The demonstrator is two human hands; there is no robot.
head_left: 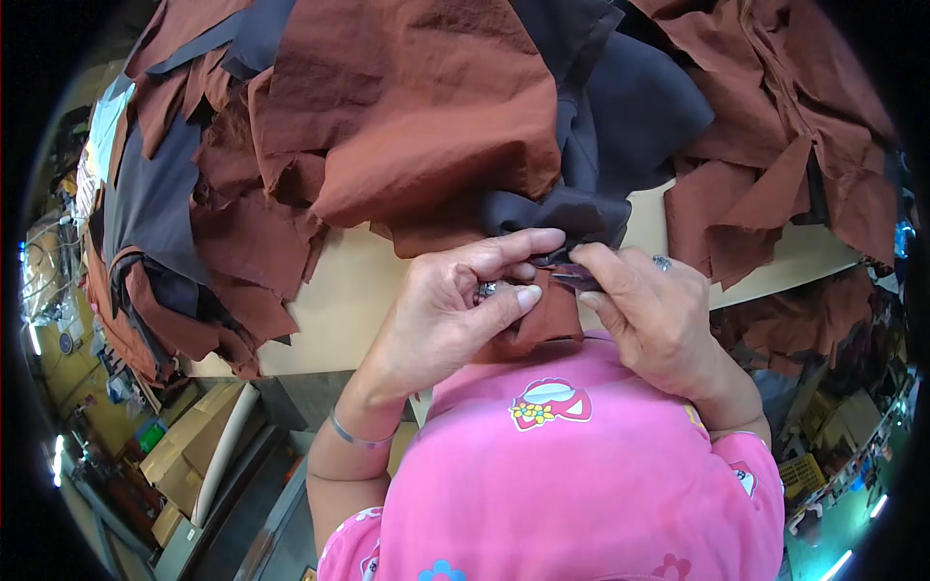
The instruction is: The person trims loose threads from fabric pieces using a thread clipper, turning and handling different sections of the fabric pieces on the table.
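Near the table's front edge, my left hand [465, 295] pinches the edge of a rust-brown cloth [549, 315] where it meets dark grey cloth [572, 213]. My right hand [649, 305] is closed on a small dark metal tool [575, 278], whose tip lies at the fabric edge beside my left fingertips. The tool looks like small snips, though my fingers cover part of it. The brown cloth hangs over the table edge against my pink top.
Piles of brown and grey cloth lie at the left [252, 242] and right [775, 194] of the pale table [339, 300]. A larger brown piece [426, 107] spreads ahead of my hands. Cardboard boxes [194, 436] stand below at the left.
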